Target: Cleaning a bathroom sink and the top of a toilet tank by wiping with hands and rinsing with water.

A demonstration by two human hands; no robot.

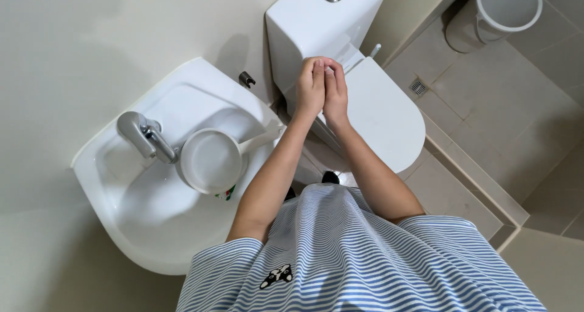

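Two bare hands, left hand (309, 88) and right hand (336, 91), press flat, fingers straight, empty, over the glossy oval toilet lid (383, 114).

I've got left hand (310, 87) and right hand (336, 93) pressed palm to palm over closed toilet lid (383, 114); white scoop (212, 161) sits in sink (121, 227) under faucet (146, 135).

Home bathroom, white toilet (371, 99), washbasin (121, 184), tiled floor (499, 105)
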